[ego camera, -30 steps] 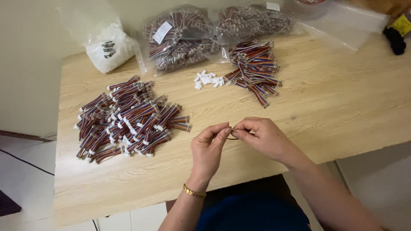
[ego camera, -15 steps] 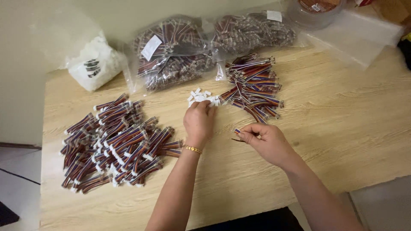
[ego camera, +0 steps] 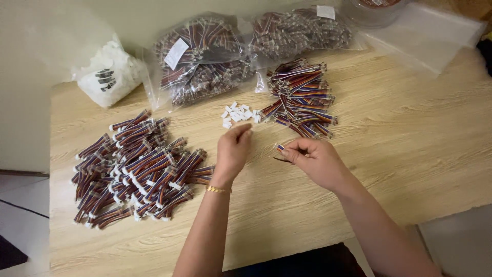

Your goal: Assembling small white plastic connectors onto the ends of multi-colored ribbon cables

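Head view: left hand (ego camera: 233, 149) has pulled back from the white connectors (ego camera: 238, 114), fingertips pressed together, perhaps pinching one; right hand (ego camera: 312, 160) pinches a striped wire lead (ego camera: 280, 147).

A light wood-grain bench (ego camera: 410, 154) fills most of the view, its top evenly lit with only soft shadows. Behind it rises a plain pale wall (ego camera: 61, 31) — off-white, unmarked. At lower left a strip of pale tiled floor (ego camera: 20, 215) shows beside the bench — crossed by dark grout lines.
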